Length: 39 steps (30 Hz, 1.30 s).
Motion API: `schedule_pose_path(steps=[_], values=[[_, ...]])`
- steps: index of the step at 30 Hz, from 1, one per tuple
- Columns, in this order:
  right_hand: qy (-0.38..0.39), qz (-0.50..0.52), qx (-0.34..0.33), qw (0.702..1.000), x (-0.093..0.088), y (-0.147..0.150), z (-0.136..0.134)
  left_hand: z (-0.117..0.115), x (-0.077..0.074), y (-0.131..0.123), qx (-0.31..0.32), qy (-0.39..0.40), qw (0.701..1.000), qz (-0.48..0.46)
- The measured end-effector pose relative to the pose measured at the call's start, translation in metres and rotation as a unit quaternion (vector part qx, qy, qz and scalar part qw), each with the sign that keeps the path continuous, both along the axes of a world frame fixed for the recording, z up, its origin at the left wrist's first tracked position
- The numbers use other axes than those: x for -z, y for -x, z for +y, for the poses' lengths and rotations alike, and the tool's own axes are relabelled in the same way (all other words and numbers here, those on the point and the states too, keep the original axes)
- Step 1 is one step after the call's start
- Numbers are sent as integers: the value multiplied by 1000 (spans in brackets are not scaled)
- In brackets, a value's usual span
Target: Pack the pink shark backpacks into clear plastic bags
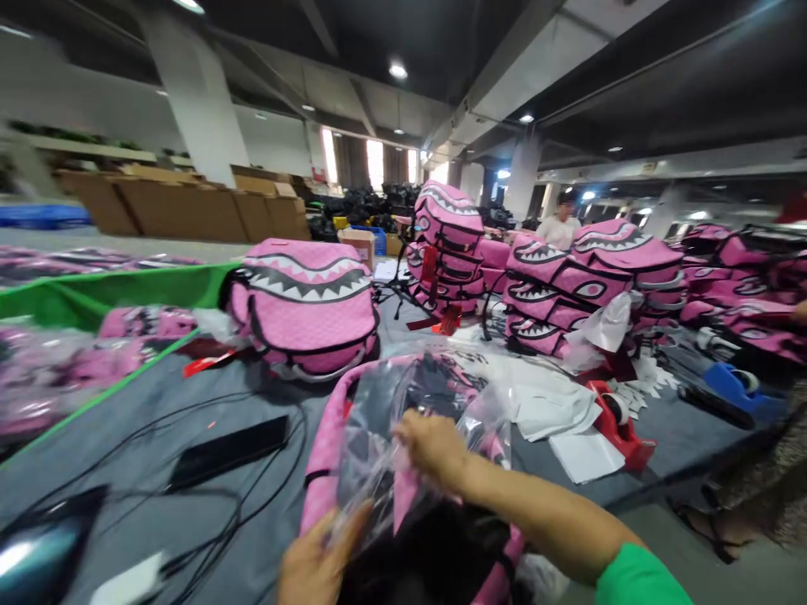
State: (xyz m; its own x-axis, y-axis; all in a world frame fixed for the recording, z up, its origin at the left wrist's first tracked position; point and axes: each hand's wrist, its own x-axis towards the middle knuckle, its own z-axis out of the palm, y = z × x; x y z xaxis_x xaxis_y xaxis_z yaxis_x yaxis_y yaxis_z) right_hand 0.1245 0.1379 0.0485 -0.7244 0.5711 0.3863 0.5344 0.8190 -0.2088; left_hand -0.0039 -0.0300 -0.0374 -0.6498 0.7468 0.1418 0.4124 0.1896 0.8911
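In front of me on the table lies a pink backpack [324,449] with black trim, its near side dark. Clear plastic bag film [371,420] spreads over its upper part, creased and shiny. My right hand [435,449] is closed in a fist above the backpack, gripping the film beside a pink pointed piece [404,496]. At the backpack's lower left, my left hand [321,555] pinches the edge of the same film between thumb and fingers. Motion blurs part of both hands.
Another pink backpack [308,307] with a toothed mouth print stands behind. Stacked backpacks [447,244] rise farther back. A black phone [230,451] and cables lie left. White papers [586,458], a red tape dispenser [621,428] and a blue tape dispenser [737,391] are right.
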Motion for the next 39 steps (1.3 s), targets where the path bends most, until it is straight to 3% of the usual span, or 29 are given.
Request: schedule_pose_path(steps=[3,5,8,10,12,14,16,18,20,22,24,26,29,31,33,35,37,39], values=[[108,137,-27,984,-26,-4,16,-2,-34,3,-35,6,993,111],[170,180,-72,966,-38,-6,16,-1,-52,-1,-95,-42,967,232],[214,140,-166,952,-51,-9,-3,11,-66,-8,-107,-54,921,371],[160,86,-200,963,-55,-16,-18,24,-67,-6,-67,-38,919,387],[29,34,-158,986,-52,-30,-27,32,-68,1,-64,-66,931,353],[-92,-4,-56,994,-38,-54,-25,32,-71,8,-115,-133,937,303],[-116,-16,53,992,-15,-86,-15,24,-75,11,-161,-190,930,272],[-42,22,127,991,10,-123,0,15,-76,7,-164,-215,924,270],[76,124,169,975,29,-154,15,8,-70,-2,-146,-215,927,271],[184,257,209,926,38,-174,26,5,-57,-10,-116,-192,940,257],[245,353,243,870,38,-182,29,4,-43,-11,-74,-161,955,238],[263,363,228,865,32,-182,25,3,-31,-1,-66,-139,964,216],[263,225,107,932,26,-183,18,0,-26,31,-152,-94,973,149],[253,129,26,959,29,-186,22,2,-29,54,-189,-57,977,80],[216,110,10,970,33,-187,38,15,-33,71,-160,-46,986,-21],[166,153,75,971,32,-182,67,40,-38,80,-113,-57,978,-167],[172,199,178,948,23,-168,104,79,-47,86,-86,-69,950,-293],[230,221,246,915,8,-146,144,126,-58,92,-79,-84,923,-368]])
